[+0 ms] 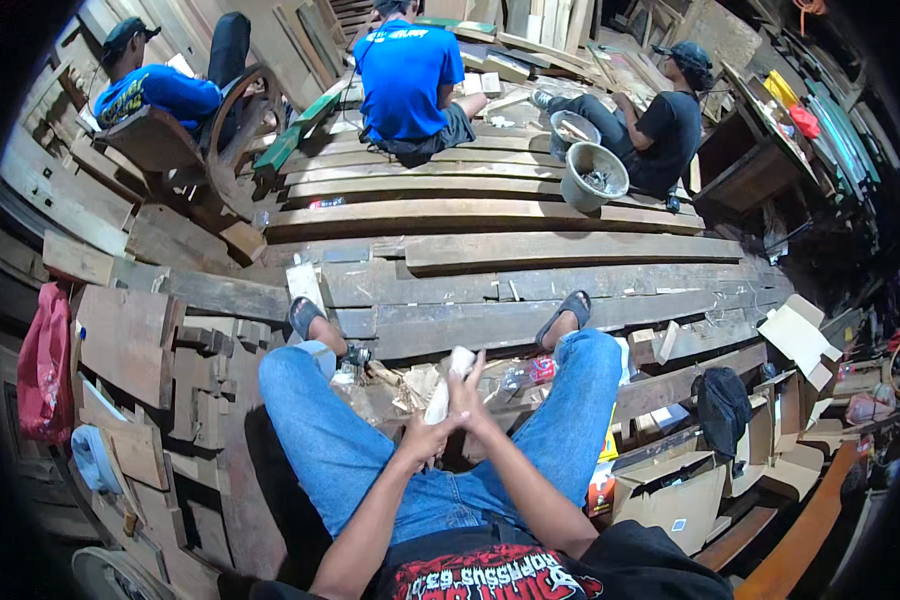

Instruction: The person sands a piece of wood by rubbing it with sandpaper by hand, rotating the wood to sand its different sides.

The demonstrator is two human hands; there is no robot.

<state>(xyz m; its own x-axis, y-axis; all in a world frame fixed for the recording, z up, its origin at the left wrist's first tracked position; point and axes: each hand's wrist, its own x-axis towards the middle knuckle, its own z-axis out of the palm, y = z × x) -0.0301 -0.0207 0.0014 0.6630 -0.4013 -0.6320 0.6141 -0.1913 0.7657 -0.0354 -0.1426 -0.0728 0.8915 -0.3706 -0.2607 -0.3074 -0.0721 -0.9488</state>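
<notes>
I sit with a pale piece of wood (436, 402) held upright and slightly slanted between my legs. My left hand (422, 440) is closed round its lower part. My right hand (464, 408) grips higher up, one finger stretched up alongside it, its heel near my left hand. Below and behind the piece, light scraps and shavings (410, 385) lie on the boards, with a plastic bottle with a red label (530, 372) to the right.
Three people sit ahead (405, 85) (155, 95) (660, 140) among stacked planks (570, 250), near grey buckets (590, 178). At left are boards (125, 340), red cloth (45, 370) and blue cloth (95, 455). Cardboard boxes (660, 500) and dark cloth (722, 410) lie at right.
</notes>
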